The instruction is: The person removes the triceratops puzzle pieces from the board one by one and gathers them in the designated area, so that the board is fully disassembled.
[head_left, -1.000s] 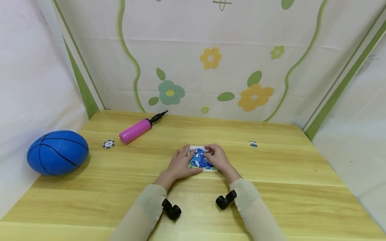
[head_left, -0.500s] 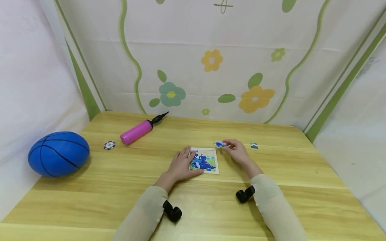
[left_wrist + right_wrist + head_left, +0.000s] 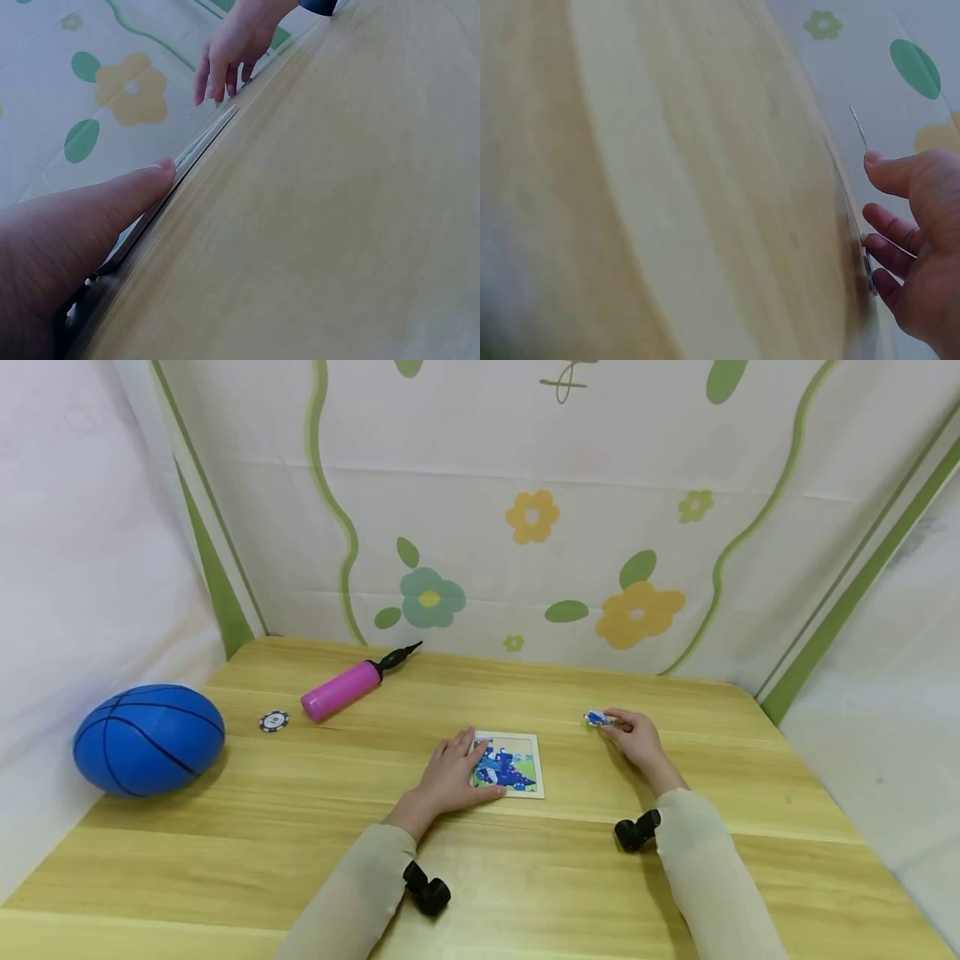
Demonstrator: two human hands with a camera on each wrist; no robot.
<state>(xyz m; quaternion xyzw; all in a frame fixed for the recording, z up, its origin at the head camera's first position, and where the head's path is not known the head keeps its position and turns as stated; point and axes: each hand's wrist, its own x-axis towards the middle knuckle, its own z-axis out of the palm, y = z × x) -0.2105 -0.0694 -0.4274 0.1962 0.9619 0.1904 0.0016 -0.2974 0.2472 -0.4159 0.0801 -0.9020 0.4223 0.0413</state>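
Note:
My left hand (image 3: 448,774) rests on the left side of a small square jigsaw puzzle (image 3: 523,767), fingers spread. The puzzle has a pale frame and a blue and green picture; bare backing shows along its top. In the left wrist view the thumb (image 3: 112,201) lies along the puzzle's edge. To the right of it, my right hand (image 3: 639,742) pinches a blue puzzle piece (image 3: 597,718) at the thumb. Seen edge-on in the right wrist view, the held piece (image 3: 858,126) is a thin line. Its lower fingertips are at another thin piece (image 3: 868,271) close to the tabletop.
A blue ball with black lines (image 3: 150,740) stands at the table's left edge. Near it lie a round chip (image 3: 273,721) and a pink hand pump (image 3: 343,688) with a black nozzle. A flowered curtain (image 3: 480,527) closes off the table's (image 3: 510,893) back.
My right hand has lifted the blue piece off the puzzle and carried it right, to where a loose piece lay. The left hand has stayed on the puzzle.

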